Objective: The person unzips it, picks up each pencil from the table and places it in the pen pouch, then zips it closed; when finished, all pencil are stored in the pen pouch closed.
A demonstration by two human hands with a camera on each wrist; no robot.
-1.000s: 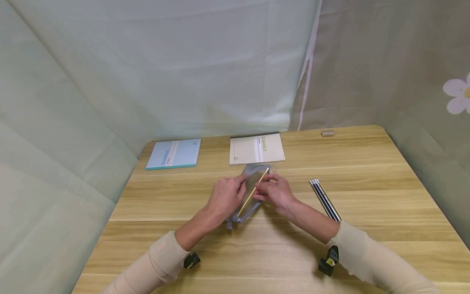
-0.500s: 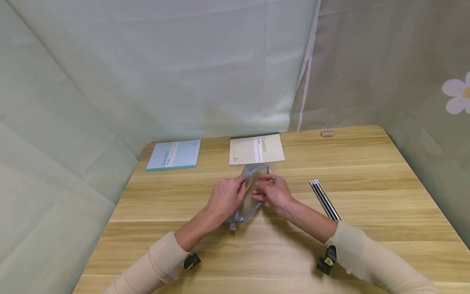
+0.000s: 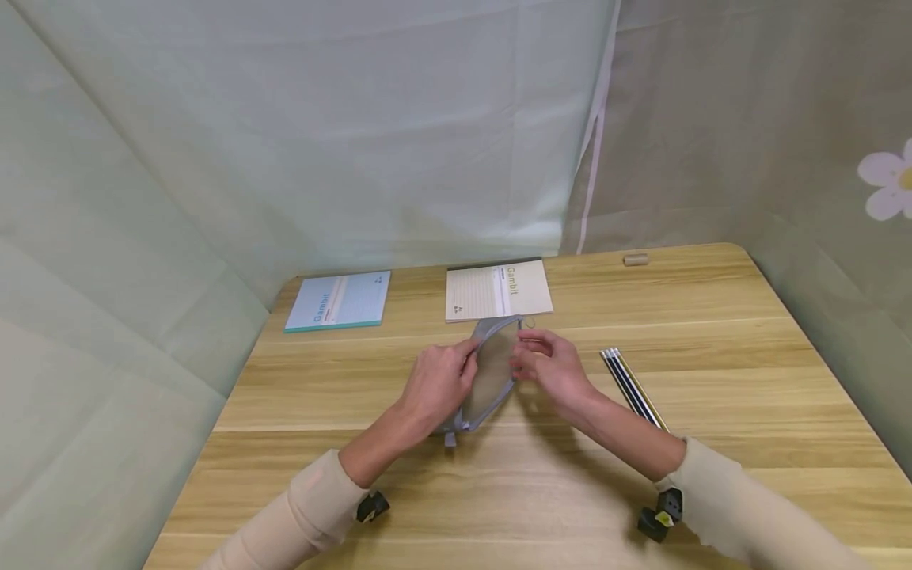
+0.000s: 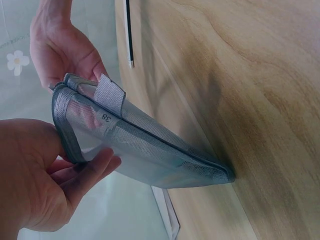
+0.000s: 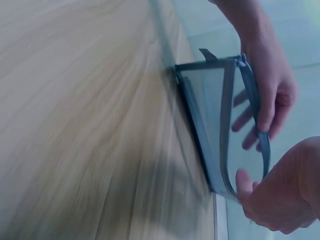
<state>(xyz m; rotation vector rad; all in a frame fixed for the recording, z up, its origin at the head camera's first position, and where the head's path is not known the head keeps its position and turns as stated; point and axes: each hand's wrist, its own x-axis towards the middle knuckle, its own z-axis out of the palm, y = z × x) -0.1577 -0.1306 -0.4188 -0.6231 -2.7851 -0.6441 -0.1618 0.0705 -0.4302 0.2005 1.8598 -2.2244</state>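
I find the grey mesh pouch [image 3: 490, 372] at the desk [image 3: 321, 396], mouth spread, between both hands. The left hand [image 3: 438, 384] grasps its rim: the left wrist view shows those fingers against the outer wall, and the right wrist view adds the thumb at the same rim. The right hand [image 3: 556, 368] is at the pouch's opposite rim, fingers bent; whether they pinch it or merely touch it, I cannot tell. Only the left wrist view discloses a printed number [image 4: 106, 118], "38", near the pouch's woven tab [image 4: 110, 94]. Only the head view gives me a row of pencils [image 3: 632, 388] to the pouch's right, a beige notebook [image 3: 499, 290] just behind it, a blue notebook [image 3: 338, 301] behind and left, and a small brown cylinder [image 3: 636, 259] behind and right.
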